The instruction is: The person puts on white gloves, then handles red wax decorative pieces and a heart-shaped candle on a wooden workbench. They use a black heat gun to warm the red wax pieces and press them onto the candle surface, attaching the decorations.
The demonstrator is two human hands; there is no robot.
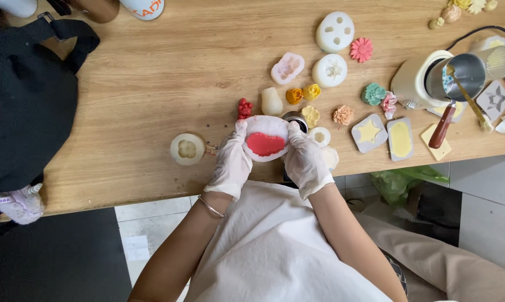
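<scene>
Both gloved hands, left hand (232,162) and right hand (305,161), have a grip on a white mould (265,137) filled with red wax, held just over the bench (152,84) edge, two round white moulds (334,32) sit further back, two grey tray moulds (369,133) off right

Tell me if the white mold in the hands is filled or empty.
Filled: the white mold, held between the left hand and right hand, shows a red mass filling its central cavity.

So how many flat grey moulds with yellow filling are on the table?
2: a star-filled mould and a rectangle-filled mould, side by side right of the hands. Others by the pot may be hidden.
</scene>
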